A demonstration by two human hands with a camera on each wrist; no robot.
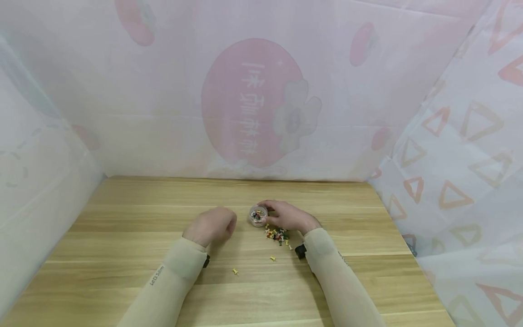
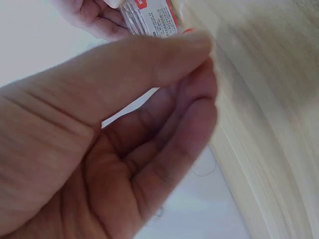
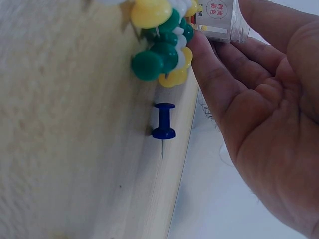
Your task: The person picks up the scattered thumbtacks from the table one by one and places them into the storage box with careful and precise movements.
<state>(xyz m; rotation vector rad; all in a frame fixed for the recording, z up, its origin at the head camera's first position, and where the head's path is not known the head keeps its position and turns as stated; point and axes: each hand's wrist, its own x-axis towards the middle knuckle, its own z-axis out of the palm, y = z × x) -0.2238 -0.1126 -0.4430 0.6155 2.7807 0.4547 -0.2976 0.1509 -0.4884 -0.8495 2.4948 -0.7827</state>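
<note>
Left of the jar, a pale, smooth sleeve (image 1: 165, 277) with dark lettering ends in a snug cuff. The left hand (image 1: 212, 225) is next, blurred in the head view, still left of the jar; its fingers are curled and the thumb tip is pressed to them. A fleck of orange shows past the thumb in the left wrist view, and I cannot tell whether anything is pinched there. A yellow push pin (image 1: 235, 271) lies left of the jar on the person's side, on a table (image 1: 347, 204) of light, streaky wood grain. The jar (image 1: 257, 223) is clear, hard and round-walled, with a ridged rim and a printed label; coloured pins show inside. Behind it hangs a creased pinkish sheet (image 1: 184, 150) with a large round motif. Just right of the jar and nearer the person sits a loose pin heap (image 1: 277, 234): glossy, waisted bodies in yellow, green, white and red. A blue pin (image 3: 164, 121) with a thin metal point lies apart from the heap. The right hand (image 1: 288, 215) comes from the right of the jar, thumb and fingers gripping its side.

The jar is between the hands, touching the right and a little apart from the left; the heap lies just below the right hand, on the person's side.
</note>
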